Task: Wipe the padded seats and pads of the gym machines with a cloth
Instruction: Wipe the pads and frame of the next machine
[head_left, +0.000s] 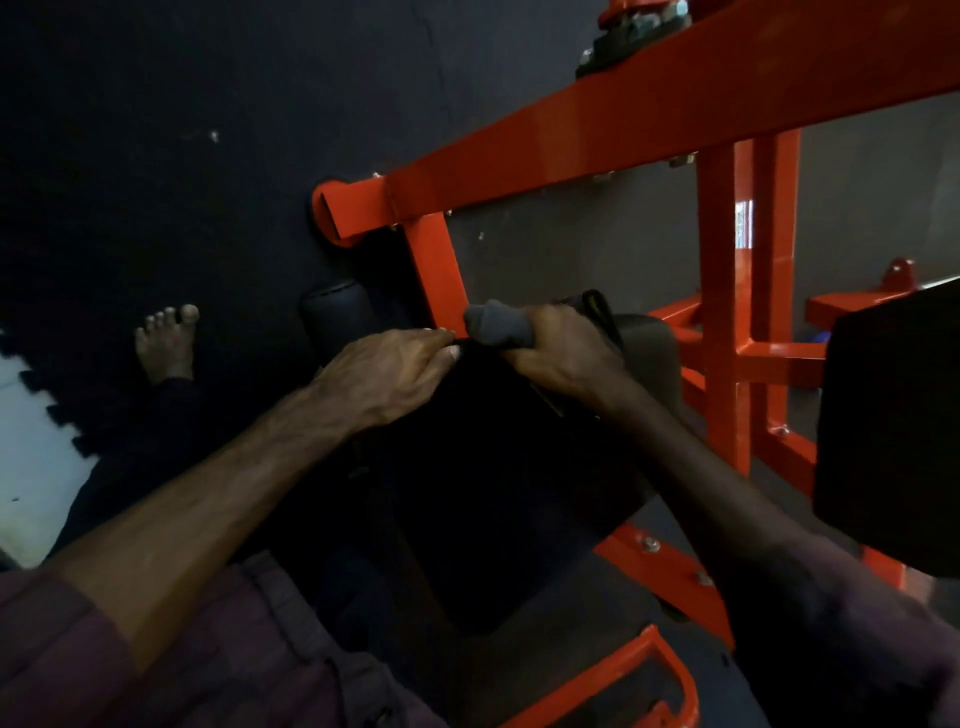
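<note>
A black padded seat (483, 467) of an orange-framed gym machine fills the middle of the view, tilted away from me. My right hand (566, 353) grips a bunched grey cloth (498, 325) at the seat's far edge. My left hand (395, 374) lies on the same far edge just left of the cloth, its fingertips curled over the pad's rim. A black roller pad (335, 312) sits beyond the seat on the left, and a second black pad (893, 426) stands at the right edge.
The orange steel frame (597, 130) crosses above the seat, with uprights (727, 312) on the right and a lower bar (660, 571) beside the seat. Dark rubber floor (156, 156) spreads to the left, where my bare foot (169, 343) stands. A white tile patch (31, 441) shows at far left.
</note>
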